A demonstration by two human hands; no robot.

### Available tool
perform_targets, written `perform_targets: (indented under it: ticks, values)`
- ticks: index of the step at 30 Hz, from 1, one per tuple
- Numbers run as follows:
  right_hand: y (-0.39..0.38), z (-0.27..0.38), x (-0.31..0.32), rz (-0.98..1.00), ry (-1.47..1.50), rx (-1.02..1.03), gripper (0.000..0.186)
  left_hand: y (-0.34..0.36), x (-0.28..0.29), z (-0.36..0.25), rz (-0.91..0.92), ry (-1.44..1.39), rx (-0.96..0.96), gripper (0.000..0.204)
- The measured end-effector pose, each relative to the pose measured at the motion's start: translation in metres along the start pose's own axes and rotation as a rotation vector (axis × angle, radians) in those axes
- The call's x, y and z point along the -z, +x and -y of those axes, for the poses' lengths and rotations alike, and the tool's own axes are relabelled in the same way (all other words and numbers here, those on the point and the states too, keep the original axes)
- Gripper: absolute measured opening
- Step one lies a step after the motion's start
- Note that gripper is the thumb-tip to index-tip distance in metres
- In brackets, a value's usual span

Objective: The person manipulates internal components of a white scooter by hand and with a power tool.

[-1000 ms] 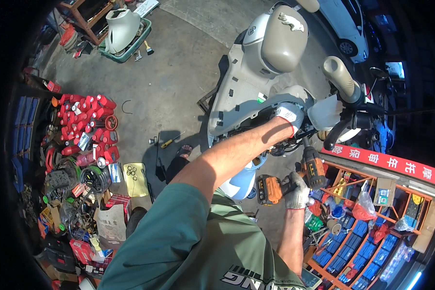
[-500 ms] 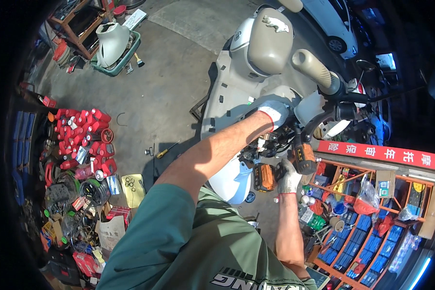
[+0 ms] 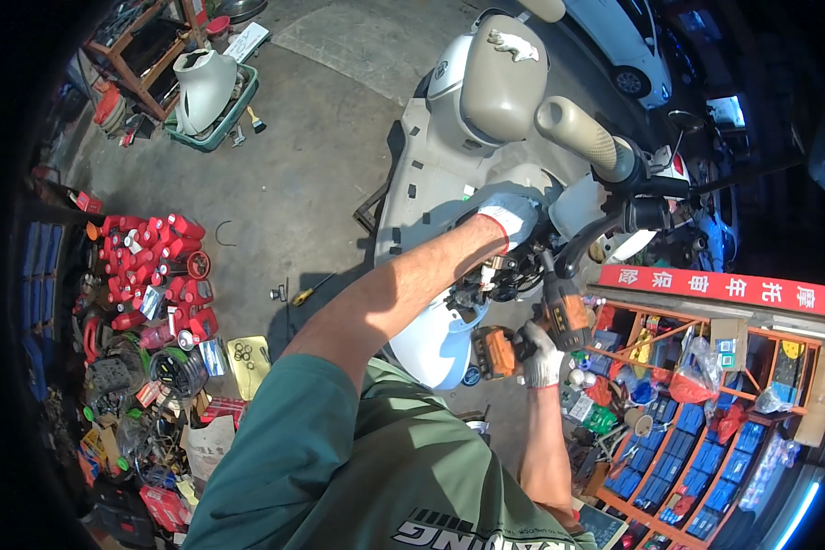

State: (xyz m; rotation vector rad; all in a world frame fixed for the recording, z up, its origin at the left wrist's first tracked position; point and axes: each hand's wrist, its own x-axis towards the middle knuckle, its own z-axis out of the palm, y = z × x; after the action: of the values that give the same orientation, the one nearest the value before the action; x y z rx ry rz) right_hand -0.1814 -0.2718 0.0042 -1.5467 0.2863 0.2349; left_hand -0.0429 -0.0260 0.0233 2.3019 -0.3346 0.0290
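Orange and black, the drill (image 3: 566,316) in our right hand's (image 3: 543,356) closed grip now tilts further left, seemingly towards the scooter's (image 3: 506,92) exposed wiring (image 3: 525,275); our left hand (image 3: 511,220) reaches in alongside, fingers hidden, so we can't tell its hold.

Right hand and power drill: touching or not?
Touching. The head view shows the gloved right hand wrapped around the orange-and-black power drill, with no gap between them.
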Motion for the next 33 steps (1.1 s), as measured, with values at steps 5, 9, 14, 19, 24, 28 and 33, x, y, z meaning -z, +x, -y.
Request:
perform_targets:
  ticks: [5, 9, 14, 19, 24, 28, 33]
  values:
    - [-0.025, -0.001, -0.006, 0.039, 0.236, -0.152, 0.038, 0.006, -0.018, 0.009, 0.040, 0.041, 0.002, 0.024]
    - [-0.034, -0.003, -0.006, -0.065, 0.212, -0.149, 0.039, 0.010, -0.025, 0.012, -0.036, -0.017, 0.000, 0.026]
    - [-0.039, 0.007, -0.011, 0.099, 0.307, -0.181, 0.040, 0.010, -0.020, 0.009, 0.046, -0.017, 0.045, 0.028]
    - [-0.038, 0.007, -0.015, 0.157, 0.371, -0.176, 0.040, 0.010, -0.020, 0.009, 0.078, 0.018, 0.035, 0.025]
    - [-0.029, -0.002, -0.018, 0.005, 0.255, -0.147, 0.035, 0.011, -0.024, 0.011, 0.128, 0.129, -0.012, 0.025]
    - [-0.011, -0.001, -0.023, -0.149, 0.095, -0.073, 0.031, 0.012, -0.026, 0.012, 0.099, 0.133, -0.015, 0.025]
    - [0.008, 0.006, -0.029, -0.222, -0.088, -0.037, 0.040, 0.009, -0.025, 0.011, 0.033, 0.077, -0.013, 0.025]
